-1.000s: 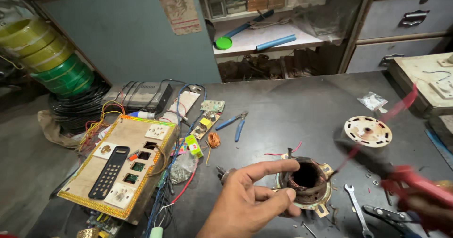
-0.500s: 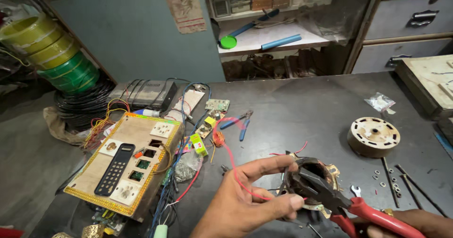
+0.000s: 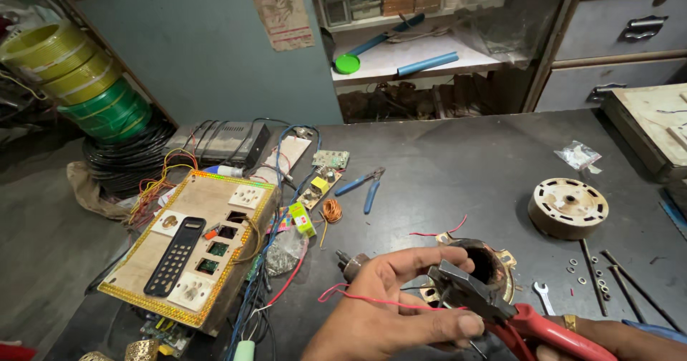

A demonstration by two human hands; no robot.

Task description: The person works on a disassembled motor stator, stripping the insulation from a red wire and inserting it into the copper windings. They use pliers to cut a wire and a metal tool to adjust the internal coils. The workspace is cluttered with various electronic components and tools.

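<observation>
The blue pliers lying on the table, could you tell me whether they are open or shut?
Open: the blue pliers lie on the table with their two handles spread apart.

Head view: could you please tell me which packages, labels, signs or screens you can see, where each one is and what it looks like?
Paper poster: on the blue wall, top centre, tall, worn beige with reddish print.
Plastic bag: on the dark table at right, small, clear, crumpled.
Yellow-green box: beside the wooden switch board, small, with a label.
No screens.
</observation>
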